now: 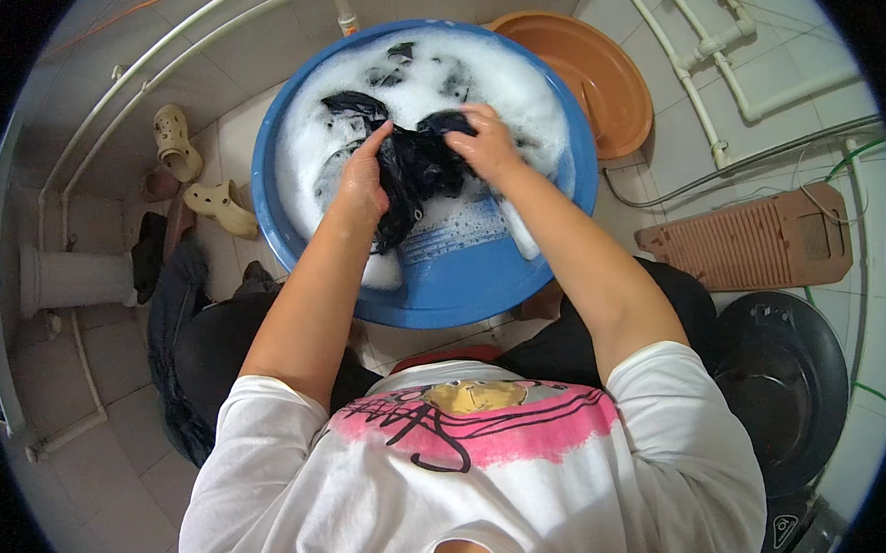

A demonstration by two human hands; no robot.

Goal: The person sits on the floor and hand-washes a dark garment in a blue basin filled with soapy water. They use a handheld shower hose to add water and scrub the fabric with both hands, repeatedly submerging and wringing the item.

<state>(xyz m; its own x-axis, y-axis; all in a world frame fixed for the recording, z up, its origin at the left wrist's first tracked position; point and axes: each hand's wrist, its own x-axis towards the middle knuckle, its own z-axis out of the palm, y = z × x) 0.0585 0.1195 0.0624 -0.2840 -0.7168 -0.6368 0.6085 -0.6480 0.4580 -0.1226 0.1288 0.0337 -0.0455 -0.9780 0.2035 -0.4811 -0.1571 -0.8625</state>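
Dark wet clothing (419, 168), black or navy, is bunched up between my two hands over a big blue basin (464, 290). My left hand (366, 178) grips its left side, thumb on top and fingers mostly hidden behind the cloth. Fingers curled, my right hand (486, 142) holds the cloth's upper right part. Thick white suds (513, 83) cover much of the basin, with more dark fabric (392, 74) poking through at the far side. Below my hands, ridges on the basin's near wall show under a thin film of foam.
An orange basin (608, 88) sits behind the blue one at right. Further right are a brown washboard (747, 241) and a black basin (785, 389). Cream clogs (221, 208) and dark clothing (181, 340) lie at left. White pipes (688, 83) run along the walls.
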